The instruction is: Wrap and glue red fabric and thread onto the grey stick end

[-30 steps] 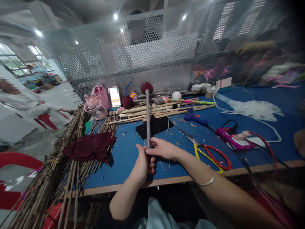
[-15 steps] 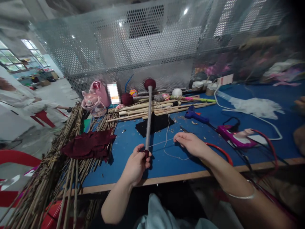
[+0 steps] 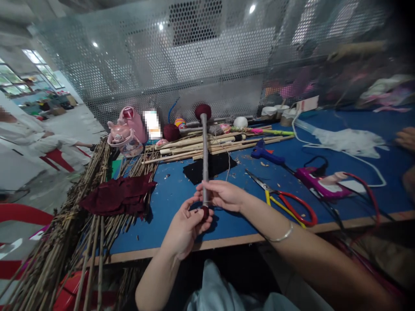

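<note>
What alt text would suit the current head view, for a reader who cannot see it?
A person's left hand grips the near end of a grey rod tipped with a maroon ball, the right hand at the rod just beyond. Scissors lie at right on the blue table; maroon cloth lies over sticks at left.

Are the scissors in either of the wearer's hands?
No: the scissors lie on the blue tabletop, while the left hand and right hand are both at the near end of the grey rod.
</note>
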### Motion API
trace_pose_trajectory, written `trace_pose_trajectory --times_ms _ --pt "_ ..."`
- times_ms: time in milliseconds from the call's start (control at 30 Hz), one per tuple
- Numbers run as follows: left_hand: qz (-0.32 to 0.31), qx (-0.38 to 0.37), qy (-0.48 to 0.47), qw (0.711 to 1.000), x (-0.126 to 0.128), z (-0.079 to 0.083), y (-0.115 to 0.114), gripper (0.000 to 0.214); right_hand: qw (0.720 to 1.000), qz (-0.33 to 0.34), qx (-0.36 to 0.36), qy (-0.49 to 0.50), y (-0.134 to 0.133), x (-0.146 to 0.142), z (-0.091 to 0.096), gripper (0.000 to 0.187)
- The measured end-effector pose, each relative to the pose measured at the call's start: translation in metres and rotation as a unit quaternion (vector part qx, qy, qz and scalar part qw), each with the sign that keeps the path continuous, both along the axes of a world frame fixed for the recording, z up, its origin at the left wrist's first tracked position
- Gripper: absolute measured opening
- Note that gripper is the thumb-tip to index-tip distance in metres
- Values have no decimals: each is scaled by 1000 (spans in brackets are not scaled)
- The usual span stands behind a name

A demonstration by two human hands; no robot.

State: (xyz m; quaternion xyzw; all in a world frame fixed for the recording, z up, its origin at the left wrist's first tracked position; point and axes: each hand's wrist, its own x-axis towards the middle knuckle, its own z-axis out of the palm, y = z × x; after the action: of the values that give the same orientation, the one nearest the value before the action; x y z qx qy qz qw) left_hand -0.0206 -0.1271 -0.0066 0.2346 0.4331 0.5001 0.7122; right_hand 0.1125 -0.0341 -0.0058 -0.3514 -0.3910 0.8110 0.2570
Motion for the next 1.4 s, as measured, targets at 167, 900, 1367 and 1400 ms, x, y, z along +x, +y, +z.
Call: trace_pose_trajectory --times_ms 167,900,1367,1400 --pt "22 -25 0 999 -1 -2 -10 57 999 11 4 49 -1 -3 -11 20" --pt "-5 114 232 966 -24 1 15 63 995 92 27 -10 -3 5 -16 47" --pt "12 122 409 904 -17 12 22 60 993 89 61 -52 -1 1 -23 31" --pt "19 118 393 912 -15 15 20 60 994 81 58 -48 -1 0 -24 34"
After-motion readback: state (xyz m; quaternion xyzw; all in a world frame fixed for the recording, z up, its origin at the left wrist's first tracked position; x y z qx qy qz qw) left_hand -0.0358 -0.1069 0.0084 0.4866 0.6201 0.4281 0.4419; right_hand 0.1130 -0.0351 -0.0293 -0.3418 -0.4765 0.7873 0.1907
